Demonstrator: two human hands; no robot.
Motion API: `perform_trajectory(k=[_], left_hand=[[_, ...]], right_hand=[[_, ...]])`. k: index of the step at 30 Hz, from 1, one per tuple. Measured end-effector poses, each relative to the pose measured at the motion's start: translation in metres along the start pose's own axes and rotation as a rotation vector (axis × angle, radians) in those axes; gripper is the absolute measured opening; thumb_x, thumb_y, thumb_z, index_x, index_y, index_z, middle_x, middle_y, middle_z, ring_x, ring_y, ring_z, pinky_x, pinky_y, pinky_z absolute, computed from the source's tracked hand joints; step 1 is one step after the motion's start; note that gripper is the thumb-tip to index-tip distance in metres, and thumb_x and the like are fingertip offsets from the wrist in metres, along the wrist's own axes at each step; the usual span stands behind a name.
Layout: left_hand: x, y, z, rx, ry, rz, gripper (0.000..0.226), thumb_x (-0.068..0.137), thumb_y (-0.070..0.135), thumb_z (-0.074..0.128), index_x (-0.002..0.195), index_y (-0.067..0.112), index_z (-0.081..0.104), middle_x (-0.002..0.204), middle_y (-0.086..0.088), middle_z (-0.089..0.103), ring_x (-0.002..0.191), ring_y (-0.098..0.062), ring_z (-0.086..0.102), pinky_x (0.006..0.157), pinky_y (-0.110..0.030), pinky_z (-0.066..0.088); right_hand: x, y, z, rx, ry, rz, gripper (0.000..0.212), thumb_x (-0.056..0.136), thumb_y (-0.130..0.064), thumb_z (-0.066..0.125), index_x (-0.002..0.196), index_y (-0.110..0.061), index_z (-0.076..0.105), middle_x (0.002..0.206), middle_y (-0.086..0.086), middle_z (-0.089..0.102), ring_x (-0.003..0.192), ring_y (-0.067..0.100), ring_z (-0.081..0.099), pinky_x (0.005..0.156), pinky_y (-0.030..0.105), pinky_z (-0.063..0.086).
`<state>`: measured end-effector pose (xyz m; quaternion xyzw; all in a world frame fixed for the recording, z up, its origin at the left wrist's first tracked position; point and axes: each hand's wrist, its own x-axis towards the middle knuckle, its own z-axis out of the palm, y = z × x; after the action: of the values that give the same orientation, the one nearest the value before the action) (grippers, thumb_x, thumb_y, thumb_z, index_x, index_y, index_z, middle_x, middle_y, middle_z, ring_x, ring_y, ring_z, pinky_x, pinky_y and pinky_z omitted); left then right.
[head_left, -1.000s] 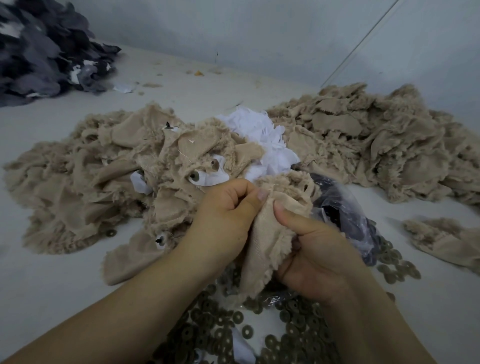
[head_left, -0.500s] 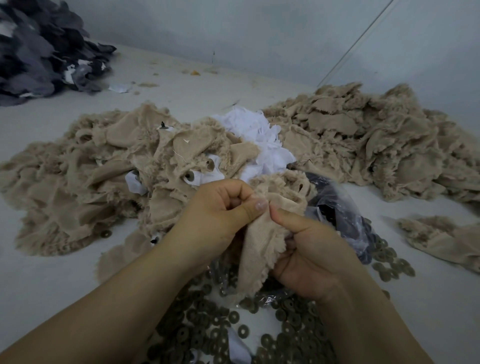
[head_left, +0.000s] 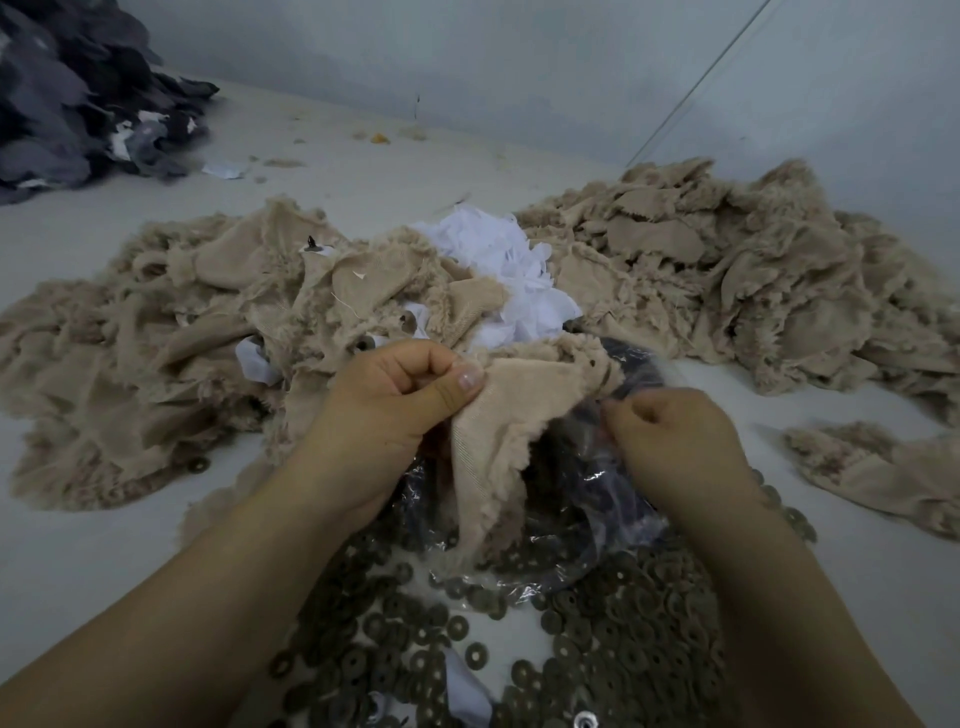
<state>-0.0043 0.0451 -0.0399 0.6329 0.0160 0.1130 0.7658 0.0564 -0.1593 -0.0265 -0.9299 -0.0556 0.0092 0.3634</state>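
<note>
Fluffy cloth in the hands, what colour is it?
The fluffy cloth is beige; the head view shows it best.

Upper left of my view sits a dark grey rag heap (head_left: 78, 88). White scraps (head_left: 498, 270) lie mid-frame between beige fabric piles (head_left: 727, 270), and brown washers (head_left: 519, 649) are strewn along the bottom.

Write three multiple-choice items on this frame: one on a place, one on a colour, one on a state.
1. Where is the dark grey fabric pile? A. far left B. far right C. under the hands
2. What colour are the scraps between the beige heaps? A. red B. white C. green
3. What is the left hand doing? A. lying flat B. pointing C. gripping a beige fabric piece
Answers: 1 A, it fills the upper left corner; 2 B, they are plainly white; 3 C, thumb and fingers pinch its edge.
</note>
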Motion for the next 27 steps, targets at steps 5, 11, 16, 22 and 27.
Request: perform_trajectory(k=[5,11,16,22,27], left_hand=[[0.000,0.005,-0.005,0.017,-0.049,0.003,0.011,0.073,0.026,0.073,0.066,0.018,0.071,0.063,-0.002,0.065,0.057,-0.011,0.057,0.053,-0.020,0.049],[-0.005,0.001,0.000,0.027,-0.069,-0.025,0.013,0.071,0.028,0.073,0.063,0.017,0.070,0.060,-0.004,0.062,0.056,-0.014,0.053,0.053,-0.021,0.048],[-0.003,-0.003,0.004,0.034,-0.091,-0.021,0.011,0.072,0.026,0.072,0.064,0.019,0.072,0.060,-0.001,0.064,0.057,-0.011,0.055,0.055,-0.019,0.050],[-0.003,-0.010,0.003,0.051,-0.125,-0.026,0.012,0.075,0.028,0.075,0.068,0.019,0.072,0.064,-0.001,0.065,0.061,-0.013,0.056,0.059,-0.020,0.051],[-0.004,-0.010,0.002,0.034,-0.141,-0.018,0.012,0.078,0.027,0.074,0.069,0.019,0.072,0.064,-0.001,0.065,0.061,-0.013,0.056,0.059,-0.020,0.051]], right_hand=[[-0.002,-0.003,0.002,-0.320,-0.353,0.101,0.027,0.092,-0.026,0.066,0.075,-0.007,0.074,0.075,0.010,0.074,0.072,0.024,0.070,0.067,0.031,0.058],[0.015,0.023,-0.007,-0.329,0.267,0.052,0.010,0.096,-0.014,0.055,0.094,-0.008,0.063,0.097,0.017,0.063,0.076,0.027,0.049,0.059,0.036,0.031],[0.025,0.029,0.015,-0.441,-0.070,0.173,0.024,0.094,-0.007,0.054,0.112,-0.007,0.070,0.115,0.016,0.069,0.110,0.033,0.062,0.079,0.029,0.040],[0.024,0.034,0.019,-0.429,-0.023,0.171,0.020,0.094,-0.008,0.056,0.107,-0.007,0.071,0.111,0.016,0.070,0.107,0.034,0.063,0.072,0.027,0.034],[0.026,0.027,0.007,-0.250,0.057,0.164,0.019,0.095,-0.010,0.060,0.105,0.002,0.071,0.110,0.022,0.069,0.102,0.035,0.062,0.078,0.035,0.041]])
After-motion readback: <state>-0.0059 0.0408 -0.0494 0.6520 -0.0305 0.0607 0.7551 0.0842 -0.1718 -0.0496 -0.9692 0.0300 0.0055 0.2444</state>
